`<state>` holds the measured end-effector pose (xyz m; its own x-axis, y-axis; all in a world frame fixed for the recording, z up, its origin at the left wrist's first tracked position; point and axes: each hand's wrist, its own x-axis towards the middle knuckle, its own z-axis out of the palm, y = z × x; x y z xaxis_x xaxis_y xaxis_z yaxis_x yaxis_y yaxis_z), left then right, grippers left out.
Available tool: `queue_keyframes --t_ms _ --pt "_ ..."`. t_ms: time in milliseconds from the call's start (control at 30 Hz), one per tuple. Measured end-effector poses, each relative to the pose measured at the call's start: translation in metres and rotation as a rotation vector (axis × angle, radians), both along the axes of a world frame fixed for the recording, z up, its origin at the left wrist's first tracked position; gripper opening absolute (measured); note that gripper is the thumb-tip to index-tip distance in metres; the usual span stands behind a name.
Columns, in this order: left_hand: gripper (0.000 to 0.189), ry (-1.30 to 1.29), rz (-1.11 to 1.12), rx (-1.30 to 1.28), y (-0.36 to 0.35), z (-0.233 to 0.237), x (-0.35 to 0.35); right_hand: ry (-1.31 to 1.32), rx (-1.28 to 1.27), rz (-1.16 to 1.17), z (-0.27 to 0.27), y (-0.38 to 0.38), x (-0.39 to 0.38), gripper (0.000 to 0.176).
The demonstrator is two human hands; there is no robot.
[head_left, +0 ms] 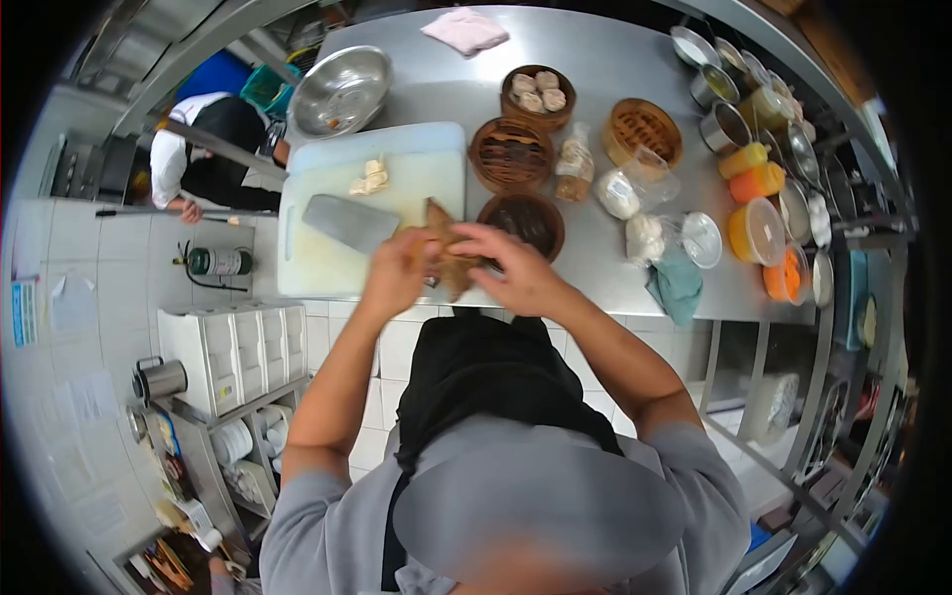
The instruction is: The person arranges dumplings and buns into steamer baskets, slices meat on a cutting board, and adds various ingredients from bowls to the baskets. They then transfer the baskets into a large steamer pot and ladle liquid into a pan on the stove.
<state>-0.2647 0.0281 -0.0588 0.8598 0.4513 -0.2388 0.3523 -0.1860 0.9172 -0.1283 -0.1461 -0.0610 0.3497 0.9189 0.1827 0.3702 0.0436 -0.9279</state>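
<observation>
Both hands are at the front edge of the cutting board. My left hand (400,270) has its fingers closed on the left side of a brown leaf-like piece (455,270). From the right, my right hand (511,270) reaches over the same piece with its fingers spread, touching its upper part. A cleaver (349,224) lies flat on the white cutting board (307,268), left of my hands. Pale cut pieces (370,178) sit above the cleaver. Just right of the board is a dark round steamer basket (524,220), partly behind my right hand.
Bamboo steamers (512,154) and one with dumplings (536,92) stand behind. A metal bowl (342,91) is at back left. Plastic bags (645,238), a green cloth (677,285) and sauce containers (756,234) are on the right. Another person (213,149) bends at the left.
</observation>
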Motion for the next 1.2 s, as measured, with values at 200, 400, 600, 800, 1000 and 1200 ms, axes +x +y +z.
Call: queue_keyframes --t_ms 200,400,600,800,1000,1200 --pt "0.023 -0.246 0.128 -0.356 0.05 -0.012 -0.035 0.023 -0.121 0.033 -0.008 -0.032 -0.02 0.039" --pt "0.021 -0.13 0.134 -0.227 0.09 -0.057 -0.068 -0.231 -0.116 -0.341 -0.038 -0.033 -0.059 0.031" --pt "0.021 -0.074 0.276 -0.394 0.118 -0.097 -0.114 -0.657 -0.024 -0.484 -0.039 0.019 -0.077 0.038" --pt "0.024 -0.055 0.345 -0.625 0.108 -0.09 -0.123 -0.716 -0.069 -1.627 -0.077 -0.188 0.098 0.037" --pt "0.024 0.112 0.37 -0.414 0.104 -0.09 -0.12 -0.236 -0.742 -1.635 -0.131 -0.278 0.18 0.041" --pt "0.017 0.039 0.455 -0.481 0.096 -0.081 -0.111 -0.474 -0.597 -1.415 -0.168 -0.293 0.277 0.037"
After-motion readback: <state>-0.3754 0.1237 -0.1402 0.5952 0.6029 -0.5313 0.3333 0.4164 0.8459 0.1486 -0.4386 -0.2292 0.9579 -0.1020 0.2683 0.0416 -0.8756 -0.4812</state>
